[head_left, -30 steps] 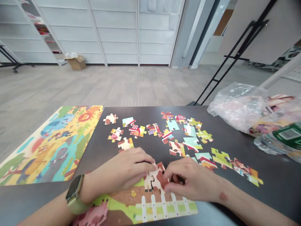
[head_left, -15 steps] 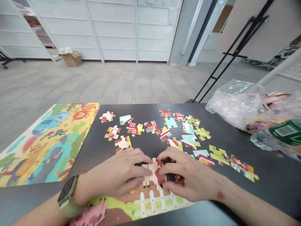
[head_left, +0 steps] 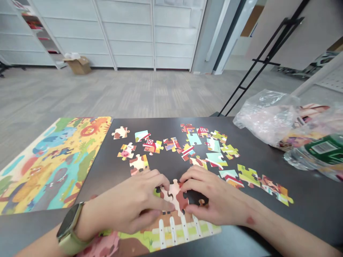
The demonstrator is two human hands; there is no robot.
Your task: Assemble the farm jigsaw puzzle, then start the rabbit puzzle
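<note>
My left hand (head_left: pixel 144 198), with a watch on its wrist, is closed around a cream-and-green puzzle piece (head_left: pixel 168 195) showing a dark curl. Its index finger presses down near that piece's lower edge. My right hand (head_left: pixel 205 191) curls its fingers and thumb against the right side of a cream-and-brown puzzle piece (head_left: pixel 182 202). The two pieces lie side by side, touching, above the joined part of the puzzle (head_left: pixel 187 232), which shows a white fence, green ground and a pink animal. My left forearm covers some of this joined part.
Loose puzzle pieces (head_left: pixel 214 145) lie scattered across the black table (head_left: pixel 166 164) beyond my hands, more of them to the right. A colourful animal picture sheet (head_left: pixel 57 164) lies at left. Clear plastic bags (head_left: pixel 268 114) and a green-labelled bottle (head_left: pixel 316 153) are at right.
My left hand's fingers have shifted and bent, and the cream-and-green piece with the dark curl now shows beside the cream-and-brown one. My right hand has stayed nearly in place.
</note>
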